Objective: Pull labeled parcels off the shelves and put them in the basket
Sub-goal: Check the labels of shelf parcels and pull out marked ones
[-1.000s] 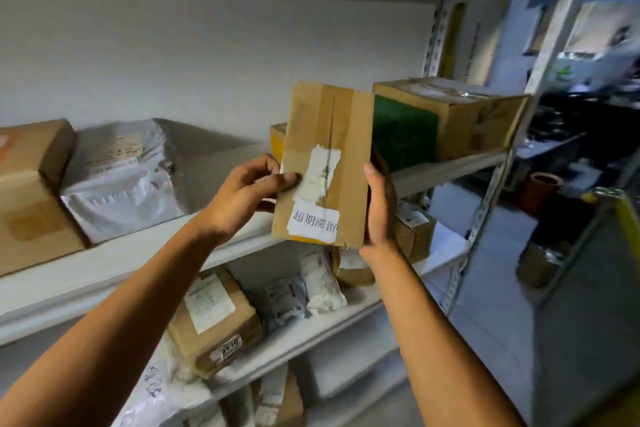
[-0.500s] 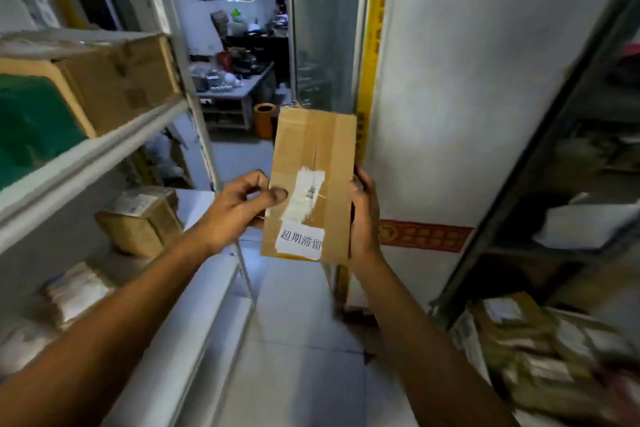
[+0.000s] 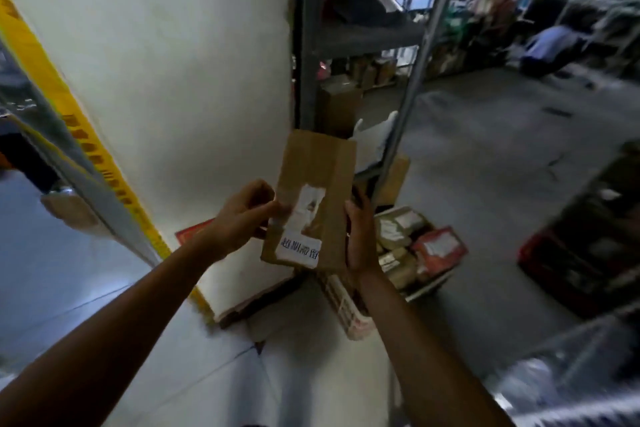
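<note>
A flat brown cardboard parcel with a white printed label (image 3: 313, 204) is held upright in the air between both hands, its long axis running up and away from the person; the left hand (image 3: 242, 215) pinches its left edge, thumb on the front face and fingers (image 3: 254, 192) curled behind; the right hand (image 3: 358, 236) clasps the right edge, fingers wrapped out of sight behind the card; so both hands are closed on the parcel, neither free. The white slatted plastic basket (image 3: 346, 308) holding other labelled parcels (image 3: 398, 229) sits on the grey floor (image 3: 485, 149), below and slightly right of the held parcel, just past the right wrist; the right hand is the nearer, so the drop likely goes down and rightward.
</note>
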`<state>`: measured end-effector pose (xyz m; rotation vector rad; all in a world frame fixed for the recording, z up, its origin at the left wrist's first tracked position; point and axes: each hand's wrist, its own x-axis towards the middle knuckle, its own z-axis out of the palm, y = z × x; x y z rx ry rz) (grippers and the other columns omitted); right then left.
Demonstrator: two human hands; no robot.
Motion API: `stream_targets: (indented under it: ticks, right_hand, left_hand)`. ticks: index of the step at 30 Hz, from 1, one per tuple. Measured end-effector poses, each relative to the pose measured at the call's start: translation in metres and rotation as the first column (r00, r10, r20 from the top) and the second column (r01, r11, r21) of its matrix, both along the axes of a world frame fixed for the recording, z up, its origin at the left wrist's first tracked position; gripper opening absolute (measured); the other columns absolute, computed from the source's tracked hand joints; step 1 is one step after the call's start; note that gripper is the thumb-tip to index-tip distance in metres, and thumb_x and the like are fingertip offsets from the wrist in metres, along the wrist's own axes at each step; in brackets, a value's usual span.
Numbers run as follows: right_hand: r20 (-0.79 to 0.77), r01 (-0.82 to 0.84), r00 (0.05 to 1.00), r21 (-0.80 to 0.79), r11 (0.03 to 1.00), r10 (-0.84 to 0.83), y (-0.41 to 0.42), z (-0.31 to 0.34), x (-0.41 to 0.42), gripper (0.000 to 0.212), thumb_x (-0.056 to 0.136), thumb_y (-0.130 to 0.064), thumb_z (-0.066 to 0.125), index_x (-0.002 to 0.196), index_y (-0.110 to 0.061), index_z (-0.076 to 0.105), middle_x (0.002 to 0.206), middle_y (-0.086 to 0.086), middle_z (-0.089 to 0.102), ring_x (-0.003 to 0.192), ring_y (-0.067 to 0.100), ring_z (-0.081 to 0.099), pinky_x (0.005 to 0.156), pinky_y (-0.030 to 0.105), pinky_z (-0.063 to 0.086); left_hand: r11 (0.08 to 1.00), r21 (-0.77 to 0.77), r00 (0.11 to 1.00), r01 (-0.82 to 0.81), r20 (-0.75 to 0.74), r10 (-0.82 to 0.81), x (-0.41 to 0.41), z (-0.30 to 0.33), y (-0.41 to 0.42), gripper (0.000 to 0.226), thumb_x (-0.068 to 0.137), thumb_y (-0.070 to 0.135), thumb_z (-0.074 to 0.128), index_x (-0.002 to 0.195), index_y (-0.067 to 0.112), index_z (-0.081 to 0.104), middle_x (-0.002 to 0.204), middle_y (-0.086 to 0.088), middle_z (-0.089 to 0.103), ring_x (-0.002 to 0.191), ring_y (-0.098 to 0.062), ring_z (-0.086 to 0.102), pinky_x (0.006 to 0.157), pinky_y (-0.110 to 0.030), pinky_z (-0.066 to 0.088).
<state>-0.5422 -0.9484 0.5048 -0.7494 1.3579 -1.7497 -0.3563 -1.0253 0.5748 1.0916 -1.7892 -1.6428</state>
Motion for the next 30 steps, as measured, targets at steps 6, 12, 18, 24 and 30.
stream_targets:
  ticks: [6, 12, 18, 24, 30]
  right_hand:
    - [0.068, 0.121, 0.989, 0.129, 0.984, -0.131, 0.014, -0.038, -0.093, 0.034, 0.104, -0.029, 0.051, 0.138, -0.03, 0.048, 0.133, 0.011, 0.063, 0.099, 0.016, 0.071, 0.066, 0.024, 0.057]
    - [0.126, 0.204, 0.963, 0.251, 0.946, -0.24, -0.008, -0.086, -0.168, 0.03, 0.102, -0.021, 0.056, 0.126, -0.039, 0.052, 0.111, -0.004, 0.072, 0.09, 0.01, 0.074, 0.065, 0.024, 0.057]
    - [0.185, 0.245, 0.918, 0.428, 0.87, -0.35, -0.05, -0.147, -0.242, 0.041, 0.098, -0.021, 0.065, 0.134, -0.034, 0.05, 0.117, 0.003, 0.074, 0.102, 0.023, 0.073, 0.077, 0.038, 0.062]
    - [0.289, 0.138, 0.875, 0.619, 0.773, -0.388, -0.064, -0.217, -0.301, 0.068, 0.088, -0.032, 0.073, 0.146, -0.028, 0.039, 0.103, -0.008, 0.077, 0.102, 0.026, 0.074, 0.088, 0.052, 0.06]
    - [0.414, 0.004, 0.83, 0.665, 0.747, -0.373, -0.082, -0.3, -0.365, 0.055, 0.096, -0.016, 0.067, 0.141, -0.03, 0.038, 0.121, 0.011, 0.069, 0.102, 0.025, 0.073, 0.071, 0.029, 0.06]
  left_hand:
    - [0.979, 0.049, 0.97, 0.197, 0.132, -0.202, -0.111, -0.035, -0.037, 0.03, 0.095, 0.033, 0.062, 0.117, 0.018, 0.05, 0.111, -0.01, 0.069, 0.093, -0.028, 0.073, 0.081, -0.044, 0.062]
    - [0.957, 0.107, 0.934, 0.27, 0.211, -0.287, -0.216, -0.091, -0.087, 0.024, 0.099, 0.027, 0.059, 0.116, 0.015, 0.048, 0.11, -0.01, 0.065, 0.092, -0.028, 0.07, 0.064, -0.031, 0.058]
    - [0.91, 0.273, 0.884, 0.312, 0.267, -0.383, -0.322, -0.168, -0.156, 0.031, 0.098, 0.031, 0.062, 0.123, 0.022, 0.046, 0.112, -0.005, 0.064, 0.079, -0.021, 0.074, 0.063, -0.03, 0.061]
    - [0.869, 0.401, 0.821, 0.289, 0.363, -0.441, -0.401, -0.242, -0.179, 0.028, 0.097, 0.032, 0.064, 0.119, 0.02, 0.051, 0.106, -0.011, 0.067, 0.083, -0.02, 0.073, 0.063, -0.03, 0.059]
    - [0.865, 0.448, 0.774, 0.226, 0.456, -0.439, -0.457, -0.332, -0.194, 0.016, 0.097, 0.033, 0.062, 0.109, 0.029, 0.053, 0.098, 0.0, 0.068, 0.076, -0.01, 0.072, 0.052, -0.023, 0.053]
